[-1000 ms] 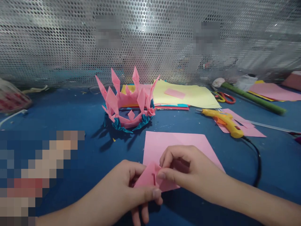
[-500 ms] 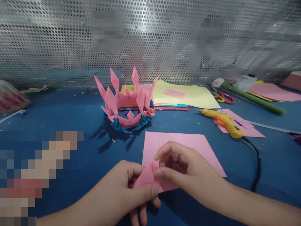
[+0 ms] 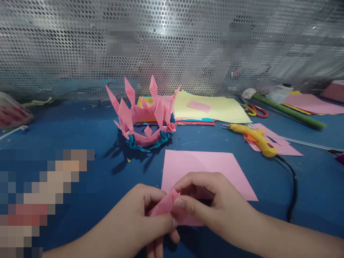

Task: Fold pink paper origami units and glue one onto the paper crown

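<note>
A small piece of folded pink paper [image 3: 163,205] is between my two hands, low in the middle of the head view. My left hand [image 3: 150,215] grips its left and lower part, thumb on top and fingers beneath. Thumb and index finger of my right hand [image 3: 205,199] pinch its upper right edge; part of the paper is hidden behind them. Just beyond lies a flat pink sheet [image 3: 199,165], partly covered by my right hand. Farther back at the left stands a pink paper crown [image 3: 145,138] with diamond-shaped points, teal paper leaves and a small rose.
A yellow glue gun [image 3: 255,138] with a black cord rests on pink paper at the right. Behind are pale yellow sheets [image 3: 225,109], red-handled scissors [image 3: 259,111] and a green stick [image 3: 290,111]. A perforated metal panel [image 3: 172,46] closes the back. A pixelated area covers the lower left.
My right thumb and index finger have come down and closed on the upper edge of the folded paper, which is tilted flatter. My left hand keeps its grip.
</note>
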The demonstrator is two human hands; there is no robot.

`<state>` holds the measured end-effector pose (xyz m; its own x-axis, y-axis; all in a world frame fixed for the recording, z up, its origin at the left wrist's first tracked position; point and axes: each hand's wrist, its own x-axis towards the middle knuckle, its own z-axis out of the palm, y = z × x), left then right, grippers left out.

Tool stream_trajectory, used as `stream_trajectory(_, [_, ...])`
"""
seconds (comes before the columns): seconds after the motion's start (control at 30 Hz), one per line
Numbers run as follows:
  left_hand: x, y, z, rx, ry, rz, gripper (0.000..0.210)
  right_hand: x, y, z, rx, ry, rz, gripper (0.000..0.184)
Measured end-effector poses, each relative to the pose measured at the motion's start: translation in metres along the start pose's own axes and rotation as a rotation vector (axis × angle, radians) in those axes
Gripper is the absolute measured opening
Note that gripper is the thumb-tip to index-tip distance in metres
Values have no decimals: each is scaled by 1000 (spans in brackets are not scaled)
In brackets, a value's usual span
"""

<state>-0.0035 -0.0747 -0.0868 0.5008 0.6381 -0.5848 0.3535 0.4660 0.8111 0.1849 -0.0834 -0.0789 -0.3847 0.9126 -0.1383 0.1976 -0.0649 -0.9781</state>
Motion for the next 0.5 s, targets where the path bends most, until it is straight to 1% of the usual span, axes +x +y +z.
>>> stream_trajectory(0.17, [-2,2,2,29,-27,11,12,-7,0,-1,-285,-6,-232,20])
stream_trajectory(0.27, [-5,6,3,54,-50,-20,17,-11,0,0,-339,1,-286,21])
stream_trajectory(0.33, [-7,8,4,82,-47,-30,19,-11,0,0,-348,-2,-302,21])
stream_trajectory(0.4, [-8,7,3,119,-52,-19,20,-11,-2,0,-329,-31,-294,21])
stream_trajectory(0.5, [-10,4,2,187,-35,46,28,-10,-3,-1,-219,-98,-199,20])
